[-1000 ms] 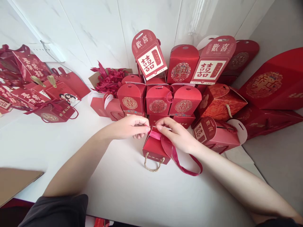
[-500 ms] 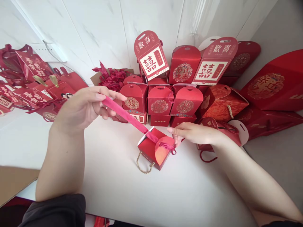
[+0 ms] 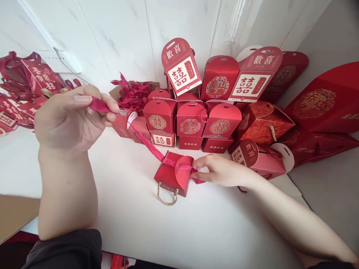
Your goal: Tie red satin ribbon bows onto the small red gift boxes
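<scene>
A small red gift box point(image 3: 171, 173) with a twisted gold cord handle point(image 3: 167, 203) stands on the white table. Magenta ribbon point(image 3: 153, 149) runs across its top and through the rounded flap at its right end. Raised at the left, my left hand point(image 3: 81, 116) pinches the free end of that ribbon between thumb and fingers. My right hand point(image 3: 215, 170) is at the flap end of the box, its thumb and fingertips closed on the ribbon where it comes out of the flap. A short ribbon tail hangs below those fingertips.
Several stacked red gift boxes point(image 3: 189, 119) line the wall behind. An open carton of magenta ribbons point(image 3: 133, 95) stands beside them. Red bags point(image 3: 42, 80) crowd the far left, and large red boxes point(image 3: 319, 101) stand at right. Brown cardboard point(image 3: 17, 216) lies at the left edge.
My left hand has moved left and up, drawing the ribbon longer. My right hand has closed on the ribbon at the flap. The box has shifted slightly left.
</scene>
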`<state>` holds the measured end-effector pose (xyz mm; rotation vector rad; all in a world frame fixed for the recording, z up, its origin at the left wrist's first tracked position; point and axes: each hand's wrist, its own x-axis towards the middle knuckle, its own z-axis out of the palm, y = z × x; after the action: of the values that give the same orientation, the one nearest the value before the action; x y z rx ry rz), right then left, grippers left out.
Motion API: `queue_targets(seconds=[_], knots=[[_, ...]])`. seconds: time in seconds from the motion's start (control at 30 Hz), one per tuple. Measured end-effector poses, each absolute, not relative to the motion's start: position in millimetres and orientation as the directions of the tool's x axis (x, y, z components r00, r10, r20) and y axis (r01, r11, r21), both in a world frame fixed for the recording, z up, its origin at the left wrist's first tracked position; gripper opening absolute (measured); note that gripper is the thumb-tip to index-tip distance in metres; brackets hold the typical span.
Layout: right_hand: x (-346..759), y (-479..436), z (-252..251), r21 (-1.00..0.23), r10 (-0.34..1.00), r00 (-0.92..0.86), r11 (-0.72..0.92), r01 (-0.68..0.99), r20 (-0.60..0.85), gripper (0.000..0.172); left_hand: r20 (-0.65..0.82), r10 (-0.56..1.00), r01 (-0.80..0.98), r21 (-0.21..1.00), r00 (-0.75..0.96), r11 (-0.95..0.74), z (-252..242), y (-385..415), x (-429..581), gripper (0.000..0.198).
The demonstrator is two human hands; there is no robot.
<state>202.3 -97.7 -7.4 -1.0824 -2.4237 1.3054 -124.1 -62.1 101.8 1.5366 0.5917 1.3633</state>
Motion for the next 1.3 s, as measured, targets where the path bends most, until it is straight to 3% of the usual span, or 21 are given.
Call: queue_targets(seconds=[0.1, 0.2, 0.3, 0.43, 0.57, 0.7, 0.93, 1.07, 1.2, 1.3], knots=[[206, -86, -14, -0.939, 0.697, -0.695, 0.090, 0.331, -0.178, 0.019, 0.506, 0.822, -0.217, 0.861, 0.260, -0.461, 104, -64, -128, 0.020], [216, -77, -11, -0.983, 0.746, -0.646, -0.062, 0.175, -0.162, 0.033, 0.522, 0.811, -0.158, 0.853, 0.265, -0.498, 105, -65, -129, 0.022], [226, -78, 1, -0.949, 0.793, -0.602, 0.110, 0.295, -0.095, 0.045, 0.557, 0.771, -0.151, 0.829, 0.308, -0.539, 103, -65, -129, 0.022], [243, -82, 22, -0.844, 0.822, -0.567, 0.273, 0.461, -0.043, 0.029, 0.539, 0.764, -0.132, 0.838, 0.355, -0.530, 101, -66, -131, 0.010], [258, -77, 38, -0.856, 0.827, -0.559, 0.242, 0.457, -0.065, 0.038, 0.507, 0.799, -0.145, 0.861, 0.322, -0.488, 103, -63, -124, 0.036], [257, -73, 57, -0.864, 0.871, -0.490, 0.214, 0.455, -0.042, 0.036, 0.585, 0.754, -0.141, 0.808, 0.299, -0.572, 109, -59, -101, 0.019], [232, -88, 84, -0.855, 0.924, -0.280, 0.356, 0.377, 0.261, 0.023, 0.654, 0.697, -0.204, 0.755, 0.293, -0.623, 111, -58, -59, 0.010], [222, -93, 81, -0.876, 0.913, -0.274, 0.380, 0.298, 0.303, 0.023, 0.524, 0.762, -0.078, 0.839, 0.382, -0.538, 98, -63, -34, 0.015], [215, -100, 76, -0.889, 0.894, -0.253, 0.420, 0.184, 0.370, 0.029, 0.236, 0.821, 0.131, 0.928, 0.520, -0.350, 88, -70, -14, 0.020], [214, -107, 75, -0.885, 0.881, -0.283, 0.435, 0.167, 0.379, 0.027, 0.085, 0.807, 0.151, 0.966, 0.585, -0.211, 85, -72, -6, 0.021]])
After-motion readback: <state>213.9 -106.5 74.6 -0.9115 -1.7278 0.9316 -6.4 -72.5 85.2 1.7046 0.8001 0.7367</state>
